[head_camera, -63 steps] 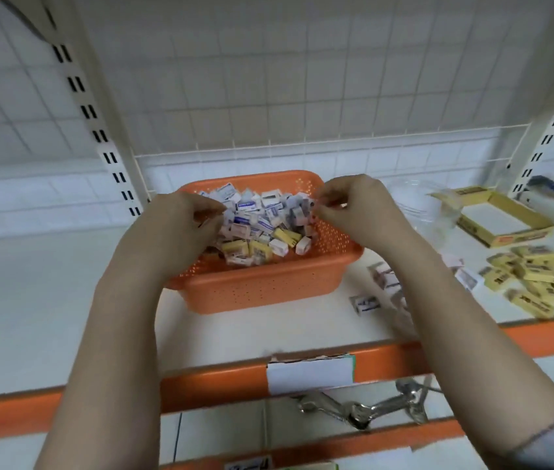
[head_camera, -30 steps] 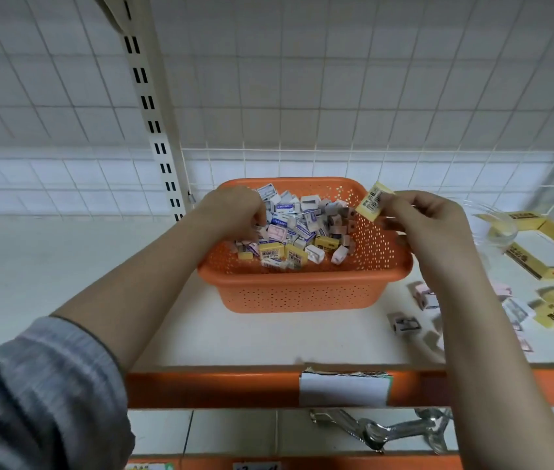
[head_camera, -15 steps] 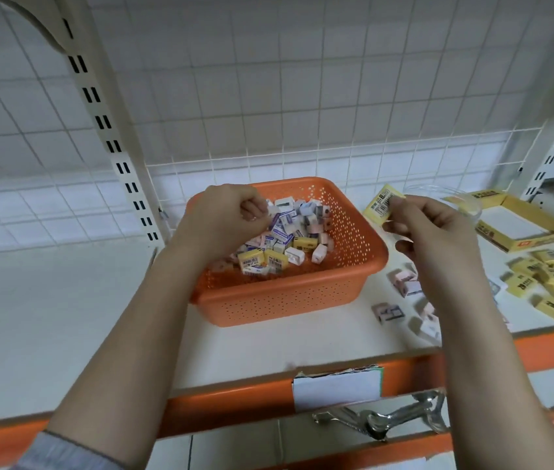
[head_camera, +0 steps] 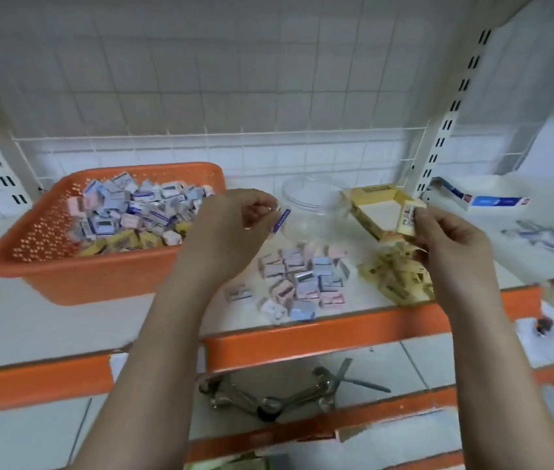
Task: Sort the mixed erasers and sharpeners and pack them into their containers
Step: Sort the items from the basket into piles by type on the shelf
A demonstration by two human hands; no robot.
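Open shelf (head_camera: 48,320) to the left front of the orange basket (head_camera: 99,276), and a bare strip between basket and loose sharpener pile (head_camera: 299,279), partly taken by the left hand (head_camera: 231,228) holding a small piece above it. Blocked at the right front by the yellow eraser heap (head_camera: 394,273), with the right hand (head_camera: 448,239) holding a yellow eraser (head_camera: 408,218) over it; behind, clear round container (head_camera: 313,201) and yellow box (head_camera: 374,212) just beside each other. Closed at the back by wire grid (head_camera: 201,147), hemmed at the right by slotted upright (head_camera: 438,147).
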